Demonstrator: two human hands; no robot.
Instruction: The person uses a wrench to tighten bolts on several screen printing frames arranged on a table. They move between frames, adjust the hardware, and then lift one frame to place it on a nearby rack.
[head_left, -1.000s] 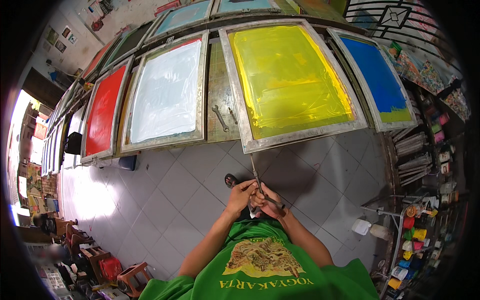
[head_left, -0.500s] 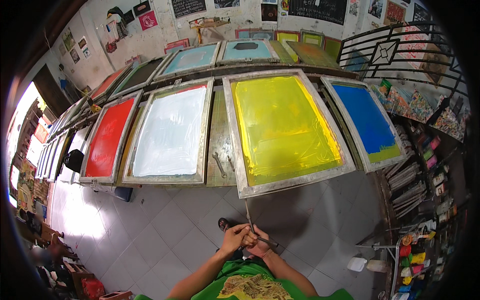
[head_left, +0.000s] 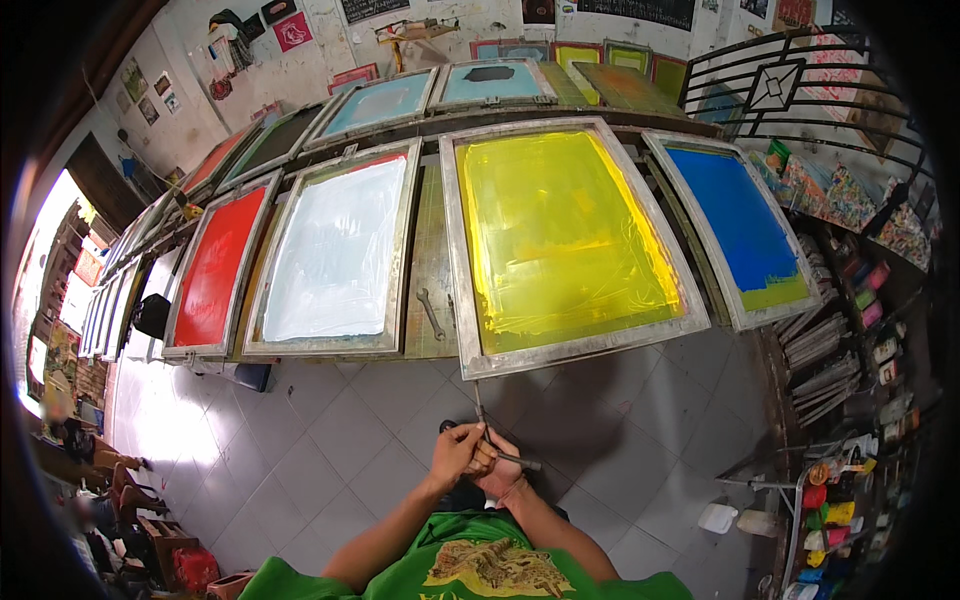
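My left hand (head_left: 457,455) and my right hand (head_left: 501,473) are close together, low in front of my green shirt. Both are closed around a slim tool (head_left: 480,408) with a thin metal shaft, which looks like a screwdriver. Its tip points up at the near left corner of the screen-printing frame with yellow ink (head_left: 560,240); I cannot tell whether they touch. A dark bar (head_left: 522,462) sticks out to the right of my right hand; whether it belongs to the same tool is hidden by my fingers.
A wrench (head_left: 431,313) lies on the table strip left of the yellow frame. Frames with white (head_left: 335,255), red (head_left: 217,270) and blue (head_left: 730,215) ink stand in the same row. Ink containers (head_left: 835,515) crowd the right side, and white jugs (head_left: 716,518) sit on the floor.
My hands have shifted slightly left along with the tool. The view has moved a little, and the frames sit slightly higher in it. Both hands keep their hold.
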